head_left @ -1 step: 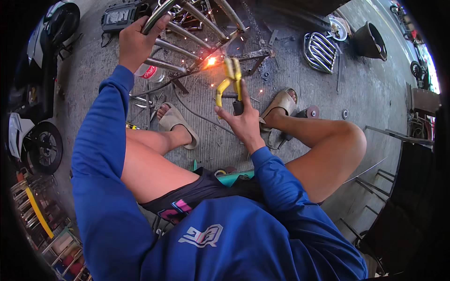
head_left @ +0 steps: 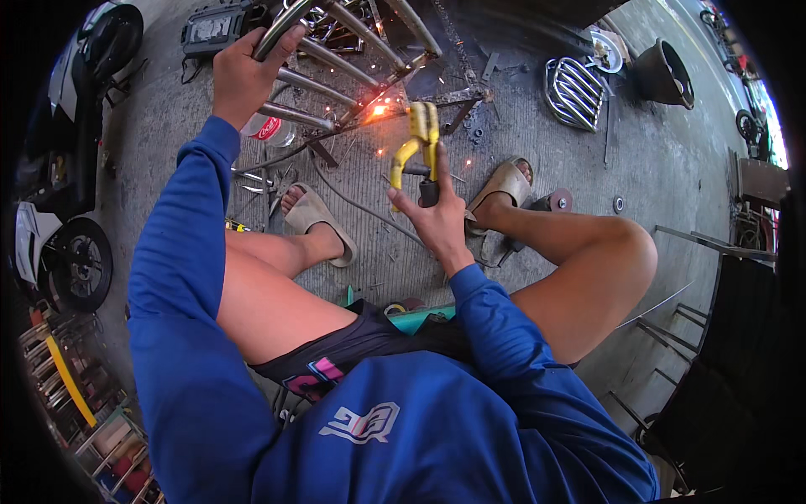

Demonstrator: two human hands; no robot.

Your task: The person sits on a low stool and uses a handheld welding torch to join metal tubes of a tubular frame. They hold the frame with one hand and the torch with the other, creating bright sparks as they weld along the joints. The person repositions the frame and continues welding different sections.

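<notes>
Left hand (head_left: 239, 80), closed round the end bar of a metal frame (head_left: 339, 64), which extends rightward from that grip to sparks (head_left: 379, 110) ahead-left of the right hand (head_left: 438, 220), itself closed on a yellow holder (head_left: 424, 126) projecting forward, index finger extended.

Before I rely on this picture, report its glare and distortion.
Head view: glare washes out the glowing orange-white spark beside the shiny silver tubular metal frame; same head view: highlights streak the curved silver tube rack; head view again: fisheye distortion, corners black.
</notes>
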